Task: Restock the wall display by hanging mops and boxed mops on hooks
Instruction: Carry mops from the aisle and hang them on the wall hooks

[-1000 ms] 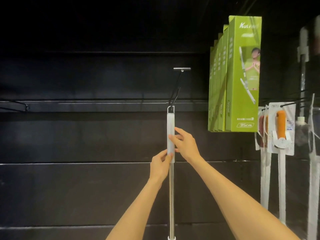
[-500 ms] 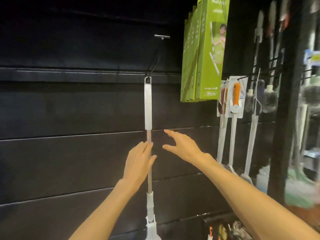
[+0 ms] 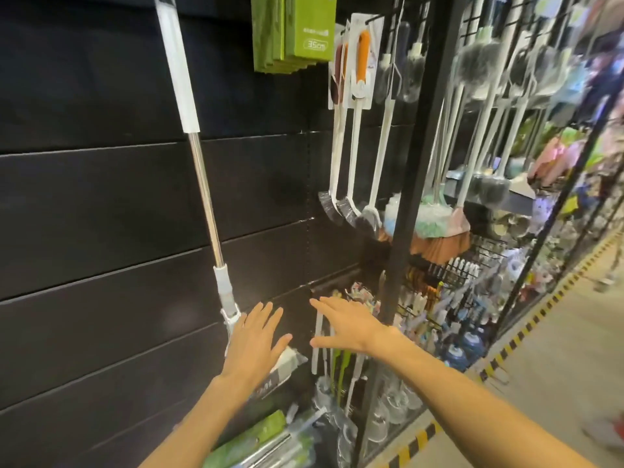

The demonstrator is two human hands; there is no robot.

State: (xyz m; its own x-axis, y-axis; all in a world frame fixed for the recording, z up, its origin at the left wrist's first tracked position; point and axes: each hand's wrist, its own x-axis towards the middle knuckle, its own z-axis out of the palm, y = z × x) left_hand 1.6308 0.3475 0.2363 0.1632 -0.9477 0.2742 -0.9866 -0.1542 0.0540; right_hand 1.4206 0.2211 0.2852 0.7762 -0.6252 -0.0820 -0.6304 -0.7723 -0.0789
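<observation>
Mop (image 3: 202, 184): hanging against the dark wall (image 3: 84, 197), top out of frame, head low behind the left hand (image 3: 254, 342). Green boxes (image 3: 290, 32): up right of the mop. Both hands empty, fingers spread; right hand (image 3: 347, 324) right of the mop. Next, probably: fetch stock (image 3: 256, 440) below the mop, gripping high.

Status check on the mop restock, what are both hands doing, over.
Left hand open, at the mop's lower joint. Right hand open, empty. Mop against the black wall; hook out of frame. Nothing blocking.
</observation>
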